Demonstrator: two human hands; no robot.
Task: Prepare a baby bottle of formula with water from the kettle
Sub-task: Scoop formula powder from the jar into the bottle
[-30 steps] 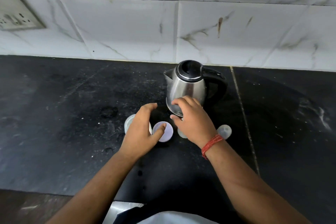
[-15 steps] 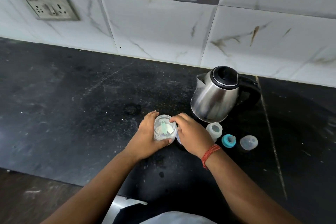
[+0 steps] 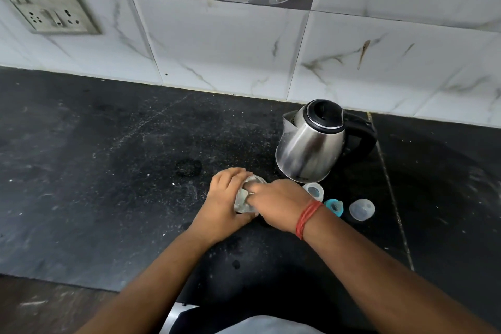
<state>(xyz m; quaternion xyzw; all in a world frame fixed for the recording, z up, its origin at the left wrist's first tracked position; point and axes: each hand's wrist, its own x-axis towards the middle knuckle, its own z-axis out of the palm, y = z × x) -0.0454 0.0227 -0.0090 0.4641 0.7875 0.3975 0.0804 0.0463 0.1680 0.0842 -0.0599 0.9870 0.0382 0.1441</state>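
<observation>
Just below the middle of the frame, on the dark counter (image 3: 113,171), both hands meet over one small clear container (image 3: 245,205), presumably the formula pot, though blur and the hands hide most of it. The left hand (image 3: 225,203) wraps it from the left, fingers (image 3: 230,175) curled over its far side, thumb underneath, and that's a firm hold. The right hand (image 3: 279,202), red thread (image 3: 307,218) at the wrist, comes in from the right with its fingertips pinching at the container's top; whether they hold a lid or a scoop cannot be told. The container appears tilted, its long axis running up and away from the person, mouth toward the wall. So the thing lies directly between the two sets of fingers, touching both. Now look right: the open baby bottle (image 3: 314,191) stands just beside the right wrist, then the blue teat ring (image 3: 334,206), then the clear cap (image 3: 362,209), all in a row. Behind them, right of centre, sits the steel kettle (image 3: 311,152), lid shut, handle pointing right. The right hand is plainly nearer to bottle and kettle alike, so any reach that way looks like its job while the left steadies the container.
</observation>
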